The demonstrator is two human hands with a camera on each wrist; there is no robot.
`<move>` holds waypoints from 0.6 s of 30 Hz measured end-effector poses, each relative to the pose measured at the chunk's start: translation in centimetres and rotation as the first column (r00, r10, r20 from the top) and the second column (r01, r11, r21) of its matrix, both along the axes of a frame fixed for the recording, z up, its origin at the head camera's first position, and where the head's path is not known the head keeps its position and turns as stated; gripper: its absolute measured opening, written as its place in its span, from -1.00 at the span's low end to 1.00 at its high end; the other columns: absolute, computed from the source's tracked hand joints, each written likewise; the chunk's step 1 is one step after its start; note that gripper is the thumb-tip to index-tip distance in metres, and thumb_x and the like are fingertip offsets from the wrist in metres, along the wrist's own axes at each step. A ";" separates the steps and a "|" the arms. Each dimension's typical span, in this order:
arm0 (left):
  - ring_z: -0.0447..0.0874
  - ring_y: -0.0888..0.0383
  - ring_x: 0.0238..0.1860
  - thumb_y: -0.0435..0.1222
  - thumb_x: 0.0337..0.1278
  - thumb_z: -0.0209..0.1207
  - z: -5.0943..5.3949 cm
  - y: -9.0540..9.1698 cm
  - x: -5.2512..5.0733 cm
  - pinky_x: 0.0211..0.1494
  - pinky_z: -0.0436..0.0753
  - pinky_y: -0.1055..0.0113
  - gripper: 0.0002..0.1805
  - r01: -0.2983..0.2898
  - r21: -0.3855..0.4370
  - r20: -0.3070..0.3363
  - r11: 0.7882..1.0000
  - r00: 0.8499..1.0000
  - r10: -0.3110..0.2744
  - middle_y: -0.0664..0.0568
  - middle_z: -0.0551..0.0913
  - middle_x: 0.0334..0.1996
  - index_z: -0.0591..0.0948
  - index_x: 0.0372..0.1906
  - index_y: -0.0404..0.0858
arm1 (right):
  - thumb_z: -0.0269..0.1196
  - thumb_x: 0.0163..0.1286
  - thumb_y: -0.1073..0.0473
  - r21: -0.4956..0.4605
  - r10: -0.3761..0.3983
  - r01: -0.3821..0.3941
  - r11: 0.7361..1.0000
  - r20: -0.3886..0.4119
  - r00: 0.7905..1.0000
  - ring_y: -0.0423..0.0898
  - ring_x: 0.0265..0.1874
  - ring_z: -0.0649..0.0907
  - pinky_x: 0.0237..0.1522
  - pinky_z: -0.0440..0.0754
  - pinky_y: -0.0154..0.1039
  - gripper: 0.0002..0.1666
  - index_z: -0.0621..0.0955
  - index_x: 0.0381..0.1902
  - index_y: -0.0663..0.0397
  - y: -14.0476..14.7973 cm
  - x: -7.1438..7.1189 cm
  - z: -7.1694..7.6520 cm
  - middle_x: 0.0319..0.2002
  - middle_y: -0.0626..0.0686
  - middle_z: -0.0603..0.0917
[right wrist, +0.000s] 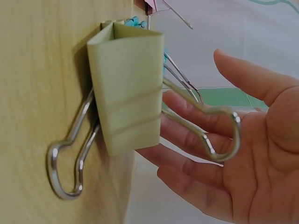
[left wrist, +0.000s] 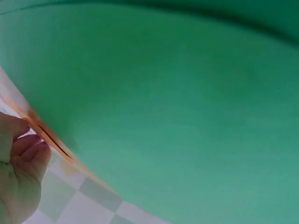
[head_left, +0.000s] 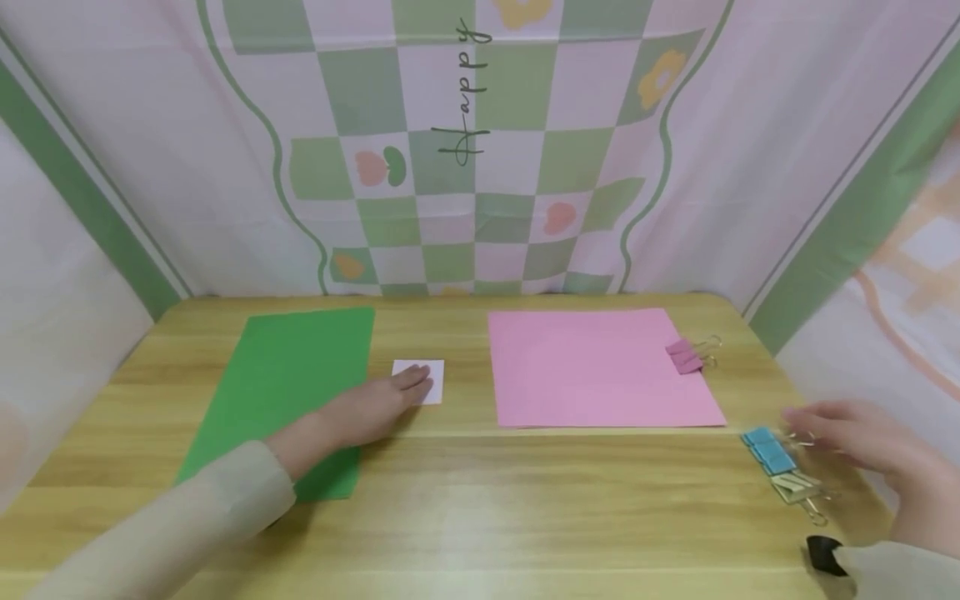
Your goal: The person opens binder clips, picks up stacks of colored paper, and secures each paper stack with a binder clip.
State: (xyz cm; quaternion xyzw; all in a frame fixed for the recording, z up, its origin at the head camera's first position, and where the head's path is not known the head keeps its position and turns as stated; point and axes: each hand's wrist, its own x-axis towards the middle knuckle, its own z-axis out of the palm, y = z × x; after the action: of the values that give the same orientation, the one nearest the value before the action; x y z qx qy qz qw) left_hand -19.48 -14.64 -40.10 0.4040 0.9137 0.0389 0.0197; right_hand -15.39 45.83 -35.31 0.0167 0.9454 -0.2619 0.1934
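My left hand [head_left: 378, 406] lies over a small white square of paper [head_left: 437, 392], its fingers on top of the sheet. In the left wrist view the same hand [left wrist: 23, 163] shows at the left edge, fingertips by the tabletop's edge. My right hand [head_left: 862, 433] hovers beside blue binder-clip metal [head_left: 768, 450], whether one clip or two I cannot tell. A pale yellow-green binder clip [right wrist: 128, 88] stands close to the right wrist camera, its wire handles spread. Behind it the right hand [right wrist: 252, 144] has its thumb apart from its fingers and grips nothing visible.
Green paper [head_left: 300, 375] lies under the left forearm. Pink paper [head_left: 592, 371] lies right of centre, with a pink binder clip [head_left: 684, 356] on its right edge. The wooden table [head_left: 465, 508] meets a checkered cloth [head_left: 480, 167] at the back.
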 end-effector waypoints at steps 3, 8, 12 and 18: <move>0.30 -0.17 0.47 -0.60 0.30 0.01 0.0 0.2 -0.2 0.35 0.51 0.00 -0.43 -0.004 0.005 -0.002 1.000 1.000 0.004 -0.29 0.31 0.45 0.37 0.41 -0.38 | -0.09 0.62 -0.06 0.023 0.014 -0.014 1.000 -0.011 1.000 -0.02 -0.18 0.69 -0.11 0.68 0.14 -0.30 0.49 0.10 0.64 0.3 0.0 -0.2 -0.04 0.46 0.66; 0.31 -0.18 0.46 -0.60 0.31 0.00 0.0 0.6 -0.4 0.36 0.50 0.00 -0.45 -0.011 0.011 -0.003 1.000 1.000 0.011 -0.31 0.31 0.44 0.38 0.40 -0.40 | 0.00 0.58 -0.02 0.072 0.044 -0.040 0.997 -0.054 0.998 -0.36 -0.34 0.56 -0.25 0.55 -0.19 -0.41 0.57 0.03 0.51 0.5 0.4 -0.5 -0.19 0.14 0.72; 0.31 -0.18 0.46 -0.60 0.31 0.00 0.1 0.7 -0.4 0.36 0.50 0.00 -0.45 -0.015 0.010 -0.003 1.000 1.000 0.015 -0.31 0.31 0.45 0.38 0.40 -0.40 | 0.09 0.53 0.02 0.105 0.063 -0.052 0.993 -0.100 0.993 -0.42 -0.40 0.49 -0.31 0.46 -0.29 -0.55 0.66 -0.11 0.35 0.4 0.7 -0.6 -0.29 -0.04 0.69; 0.30 -0.18 0.46 -0.59 0.30 0.04 0.2 0.8 -0.3 0.35 0.51 0.00 -0.44 -0.029 0.005 0.005 1.000 1.000 0.029 -0.31 0.31 0.45 0.38 0.40 -0.40 | 0.12 0.49 0.17 0.095 0.091 -0.076 0.993 -0.163 0.982 -0.40 -0.47 0.47 -0.39 0.41 -0.36 -0.71 0.67 -0.26 0.30 0.3 0.9 -0.7 -0.47 -0.19 0.62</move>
State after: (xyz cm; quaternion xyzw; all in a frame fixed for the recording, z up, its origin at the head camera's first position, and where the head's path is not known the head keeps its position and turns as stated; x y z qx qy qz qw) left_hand -19.75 -13.81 -39.90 0.3906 0.9194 0.0423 0.0202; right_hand -14.51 46.10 -36.05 -0.0364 0.9687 -0.2122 0.1235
